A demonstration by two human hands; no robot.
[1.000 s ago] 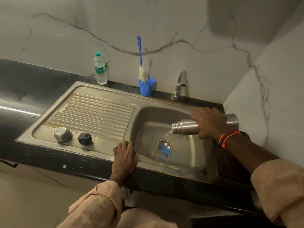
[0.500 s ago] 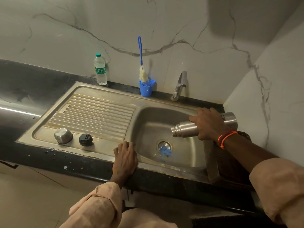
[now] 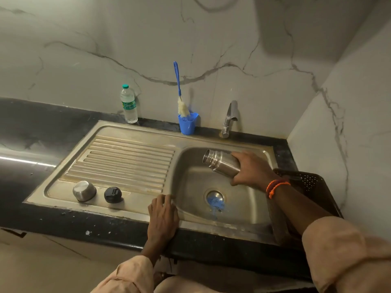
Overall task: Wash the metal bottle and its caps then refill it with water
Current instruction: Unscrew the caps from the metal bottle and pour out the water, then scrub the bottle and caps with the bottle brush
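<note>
Room: marble-veined pale walls meet in a corner behind a black table point(image 3: 53, 132).
Sink: stainless steel sink point(image 3: 135, 132) set in the table, ribbed drainboard on the left, basin on the right, blue residue at the drain point(image 3: 215, 200).
Bottle: metal bottle point(image 3: 221, 162) tilted over the basin, open mouth pointing up-left.
Right hand point(image 3: 252, 171): fingers wrapped round the bottle's body.
Left hand point(image 3: 163, 216): flat and relaxed on the sink's front rim.
Caps: steel cap point(image 3: 84, 190) and black cap point(image 3: 112, 194) side by side on the drainboard.
Back edge: plastic water bottle point(image 3: 128, 104), blue cup point(image 3: 187, 123) holding a bottle brush point(image 3: 179, 89), tap point(image 3: 229, 118).
Right side: dark perforated basket point(image 3: 313, 185).
</note>
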